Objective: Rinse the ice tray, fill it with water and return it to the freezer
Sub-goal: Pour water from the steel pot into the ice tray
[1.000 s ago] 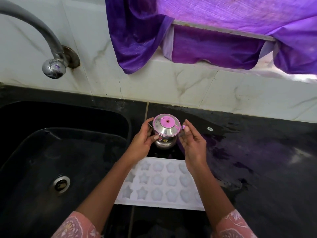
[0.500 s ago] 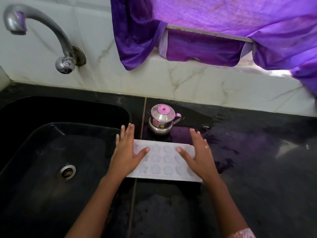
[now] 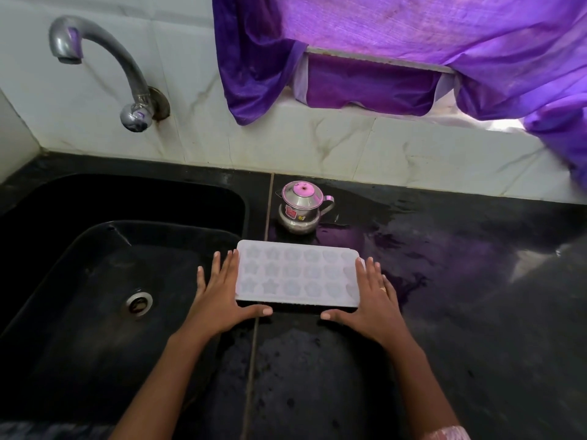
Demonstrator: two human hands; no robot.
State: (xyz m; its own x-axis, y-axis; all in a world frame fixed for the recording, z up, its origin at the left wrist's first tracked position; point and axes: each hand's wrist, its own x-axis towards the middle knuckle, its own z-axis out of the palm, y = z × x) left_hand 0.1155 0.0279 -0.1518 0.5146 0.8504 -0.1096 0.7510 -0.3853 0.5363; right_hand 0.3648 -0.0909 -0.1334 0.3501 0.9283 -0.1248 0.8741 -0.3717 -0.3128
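At the near edge of the head view, two bare forearms are being extended forward over a black polished stone countertop (image 3: 476, 312), which is being streaked by a water film and tinted by violet reflections. A scrap of pink patterned sleeve (image 3: 448, 433) is being shown on the right arm.

Just beyond, the left hand (image 3: 222, 300) and the right hand (image 3: 371, 300) are being laid palm down, one at each short end of the ice tray (image 3: 298, 274). The straight, lightly spread fingers are being set against the tray's ends, and each thumb is being stretched inward along its near long edge. Nothing is being pinched or curled round. A ring (image 3: 383, 289) is being worn on the right hand.

The ice tray, a white, translucent, round-cornered rectangle moulded with three rows of star and flower cells, is being rested on the countertop just right of the sink (image 3: 79, 281). Whether its cells are holding water cannot be told. The sink, deep, black and round-cornered, is being drained by a round metal drain (image 3: 138, 303).

Behind the tray, near but apart, a small lidded steel pot (image 3: 301, 208) with a pink knob is being stood. Farther back, white veined wall tiles (image 3: 317, 147) are being met by the counter, a curved grey metal tap (image 3: 104, 55) is being carried out over the sink, and a creased purple curtain (image 3: 413, 42) is being draped across the window ledge.
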